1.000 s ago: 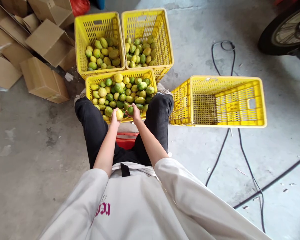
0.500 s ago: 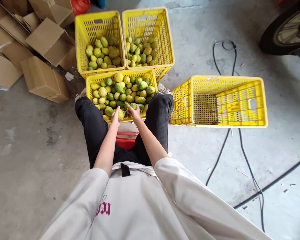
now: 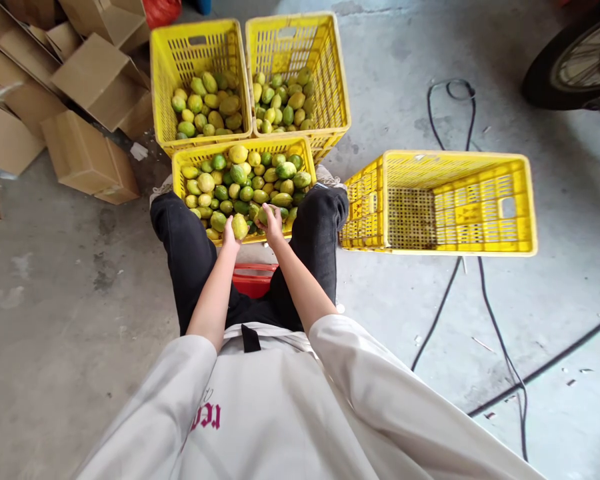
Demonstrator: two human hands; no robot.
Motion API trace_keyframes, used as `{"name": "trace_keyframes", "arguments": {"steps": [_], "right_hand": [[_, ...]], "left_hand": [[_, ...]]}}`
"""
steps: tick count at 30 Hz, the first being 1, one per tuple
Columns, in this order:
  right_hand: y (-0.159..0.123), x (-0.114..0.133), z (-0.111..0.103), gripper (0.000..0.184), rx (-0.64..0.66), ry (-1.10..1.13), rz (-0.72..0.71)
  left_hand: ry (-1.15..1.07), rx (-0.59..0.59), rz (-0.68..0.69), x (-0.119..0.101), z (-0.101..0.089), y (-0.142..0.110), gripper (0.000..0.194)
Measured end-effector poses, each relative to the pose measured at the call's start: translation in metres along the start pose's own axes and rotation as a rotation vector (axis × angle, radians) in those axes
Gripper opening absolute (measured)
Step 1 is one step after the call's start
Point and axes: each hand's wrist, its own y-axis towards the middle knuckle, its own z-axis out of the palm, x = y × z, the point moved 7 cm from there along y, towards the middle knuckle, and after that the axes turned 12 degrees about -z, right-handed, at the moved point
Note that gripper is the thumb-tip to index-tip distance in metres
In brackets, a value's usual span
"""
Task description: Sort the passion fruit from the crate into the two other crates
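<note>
Between my knees stands a yellow plastic crate full of green and yellow lemons. Over its near edge, my left hand is closed round a yellow lemon, whose upper side faces me. My right hand grips a greener lemon just to the right, its fingers covering part of it. A small gap separates the two hands.
Two deeper yellow crates behind hold more lemons. A tipped yellow crate lies right. Cardboard boxes pile up left. A black cable crosses the floor; a wheel stands far right.
My left hand has turned the yellow lemon so more of it shows. The fingers of my right hand have shifted over the greener lemon, turning it slightly.
</note>
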Motion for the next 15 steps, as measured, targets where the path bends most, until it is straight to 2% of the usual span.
{"name": "trace_keyframes", "arguments": {"steps": [4, 10, 15], "right_hand": [[-0.004, 0.002, 0.003, 0.044, 0.034, -0.003, 0.012], [-0.005, -0.008, 0.008, 0.039, 0.162, -0.092, 0.089], [-0.003, -0.011, 0.006, 0.040, 0.112, -0.099, 0.115]], "left_hand": [[0.002, 0.010, -0.005, 0.001, -0.001, 0.001, 0.027], [0.042, 0.026, 0.002, 0.003, 0.001, 0.000, 0.022], [-0.010, 0.007, 0.022, 0.000, 0.000, 0.001, 0.015]]}}
